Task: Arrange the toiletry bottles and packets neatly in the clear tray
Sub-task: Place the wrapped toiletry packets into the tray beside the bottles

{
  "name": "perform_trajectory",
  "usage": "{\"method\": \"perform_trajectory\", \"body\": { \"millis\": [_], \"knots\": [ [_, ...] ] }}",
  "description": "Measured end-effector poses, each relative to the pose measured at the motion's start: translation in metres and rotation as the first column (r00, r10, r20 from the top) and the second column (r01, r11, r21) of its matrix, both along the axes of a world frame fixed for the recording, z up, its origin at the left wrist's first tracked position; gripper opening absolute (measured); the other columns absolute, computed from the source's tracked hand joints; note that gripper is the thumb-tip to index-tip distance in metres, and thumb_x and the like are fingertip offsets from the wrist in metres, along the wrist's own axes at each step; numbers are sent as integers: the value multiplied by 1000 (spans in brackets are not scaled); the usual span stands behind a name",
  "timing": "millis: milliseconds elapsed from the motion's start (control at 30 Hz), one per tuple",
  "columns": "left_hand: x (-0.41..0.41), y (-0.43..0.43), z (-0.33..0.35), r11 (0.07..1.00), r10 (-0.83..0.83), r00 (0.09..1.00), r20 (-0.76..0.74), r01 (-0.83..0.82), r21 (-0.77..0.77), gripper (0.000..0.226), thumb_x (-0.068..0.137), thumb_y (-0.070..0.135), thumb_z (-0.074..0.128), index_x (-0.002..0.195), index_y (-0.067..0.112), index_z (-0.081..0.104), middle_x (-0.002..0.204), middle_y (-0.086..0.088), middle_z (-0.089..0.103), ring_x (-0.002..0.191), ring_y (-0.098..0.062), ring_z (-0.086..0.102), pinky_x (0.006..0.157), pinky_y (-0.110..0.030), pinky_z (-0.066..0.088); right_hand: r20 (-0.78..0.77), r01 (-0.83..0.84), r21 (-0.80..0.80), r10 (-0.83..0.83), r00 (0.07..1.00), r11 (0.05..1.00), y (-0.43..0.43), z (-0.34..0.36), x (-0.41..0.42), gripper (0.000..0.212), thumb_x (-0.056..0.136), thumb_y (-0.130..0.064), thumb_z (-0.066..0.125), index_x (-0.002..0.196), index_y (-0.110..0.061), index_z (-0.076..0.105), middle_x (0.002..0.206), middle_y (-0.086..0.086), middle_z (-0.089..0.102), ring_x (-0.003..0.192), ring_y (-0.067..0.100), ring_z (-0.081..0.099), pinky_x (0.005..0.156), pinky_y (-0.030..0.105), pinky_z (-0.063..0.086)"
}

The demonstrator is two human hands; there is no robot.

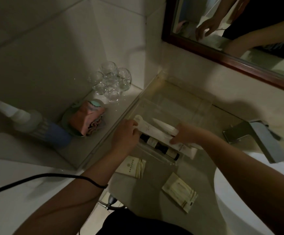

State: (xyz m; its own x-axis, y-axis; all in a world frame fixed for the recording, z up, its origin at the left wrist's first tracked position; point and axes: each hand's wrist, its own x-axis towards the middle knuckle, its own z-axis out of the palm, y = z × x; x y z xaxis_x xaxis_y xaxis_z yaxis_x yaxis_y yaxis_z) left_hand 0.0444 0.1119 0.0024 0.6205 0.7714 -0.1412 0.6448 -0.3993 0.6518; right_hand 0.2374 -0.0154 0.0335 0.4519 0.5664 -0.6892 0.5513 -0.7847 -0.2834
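Both hands work at the near end of the clear tray [203, 106]. The left hand [126, 134] pinches one end of a white packet [156, 129], and the right hand [185, 134] presses its fingers flat on the other end. The risk, as I judge it, is that the packets slide over the low wall, or that a push rolls the 2 dark bottles [159, 145] lying end to end beneath them. The tray's far part looks bare. 2 cream packets [134, 167] [180, 192] lie outside on the surface [148, 197], near the basin [249, 192].
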Motion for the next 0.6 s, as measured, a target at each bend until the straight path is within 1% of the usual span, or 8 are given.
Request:
{"method": "perform_trajectory", "body": {
  "millis": [67,133,200,233,333,367,433,600],
  "knots": [
    [4,2,3,995,67,996,53,-63,-82,28,90,24,55,116,17,56,116,-1,59,100,-18,58,81,-32,49,0,-17,4,17,1000,1000,-2,6,3,65,75,-39,79,129,-14,54,120,5,61,103,23,58,92,37,48],
    [10,4,6,969,139,985,104,-114,-218,34,89,31,61,119,17,54,111,4,60,94,-13,59,71,-24,46,-15,-15,19,16,1000,1000,-3,11,3,64,74,-39,80,129,-15,55,119,4,61,103,23,59,93,38,48],
    [15,8,8,948,150,979,139,-103,-301,33,86,29,66,115,14,57,106,3,62,89,-12,59,65,-17,43,-23,-21,30,21,1000,999,-4,14,1,63,75,-39,79,127,-16,55,118,4,61,103,23,58,93,38,48],
    [17,11,9,943,139,979,151,-85,-321,31,85,26,68,111,12,60,103,0,64,87,-13,61,66,-18,46,-28,-24,36,25,999,999,-3,15,0,62,75,-40,79,127,-16,55,118,4,61,103,23,58,92,37,47],
    [21,20,15,912,173,961,217,-73,-404,16,82,13,71,96,11,64,91,-8,69,76,-20,66,70,-37,59,-33,-32,64,34,999,997,1,14,-2,61,79,-46,74,129,-16,55,121,5,61,103,22,58,91,36,46],
    [22,22,17,904,195,952,235,-82,-419,12,82,10,70,93,11,63,86,-7,69,72,-19,67,65,-36,60,-32,-33,68,35,999,997,3,15,-2,61,81,-48,71,130,-15,54,123,5,60,105,23,57,92,36,46],
    [23,28,22,900,222,943,248,-100,-425,10,84,9,67,92,11,62,80,-1,67,67,-15,65,55,-26,57,-32,-30,79,33,999,996,8,16,-4,62,84,-52,67,132,-16,52,126,5,58,109,24,56,95,38,46],
    [26,40,22,895,268,937,224,-156,-418,6,84,8,65,88,13,62,77,0,67,59,-13,63,49,-22,54,-77,2,102,6,997,995,14,10,-6,60,82,-52,68,129,-18,56,123,4,62,107,23,59,96,42,49]
  ]
}}
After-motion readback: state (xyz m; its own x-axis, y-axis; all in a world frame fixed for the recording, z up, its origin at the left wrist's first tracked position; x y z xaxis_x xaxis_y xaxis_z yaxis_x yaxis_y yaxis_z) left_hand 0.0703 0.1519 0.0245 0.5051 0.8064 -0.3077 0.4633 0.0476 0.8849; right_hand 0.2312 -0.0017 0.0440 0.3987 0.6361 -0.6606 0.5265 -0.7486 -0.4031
